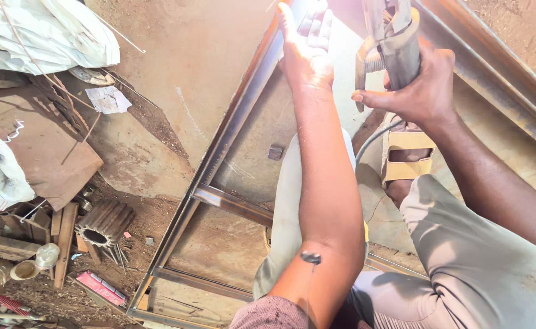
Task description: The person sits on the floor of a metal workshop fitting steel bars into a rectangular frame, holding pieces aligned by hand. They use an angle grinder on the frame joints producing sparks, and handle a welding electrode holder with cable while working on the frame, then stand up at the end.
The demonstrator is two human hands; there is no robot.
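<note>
Over a welded steel frame [231, 204] lying on a dusty workshop floor, the person's two bare arms reach forward from bent knees in pale grey trousers [481, 268]. At the top of the view the left hand [307, 52] rests flat on the frame's long angle-iron rail, fingers [316, 24] stretched out and loosely together, gripping nothing. Just to its right, the right hand [423, 91] is wrapped tightly around the grey handle of a welding electrode holder [395, 42], thumb laid across the front and fingers curled behind it; the holder's clamp end points upward and runs out of the picture, so its tip cannot be seen. A grey cable [371, 140] trails down from below that fist toward the knees. Directly under the right wrist stands a small cardboard box [406, 155] with an open window cut in its face, resting on the sheet metal inside the frame. A cross bar of the frame passes beneath the left forearm, and a small dark metal block [275, 152] lies on the sheet beside it. Off to the left, well apart from the hands, sit white sacks [42, 33], a ribbed metal cylinder [105, 222], scraps of wood and a red packet [100, 287].
</note>
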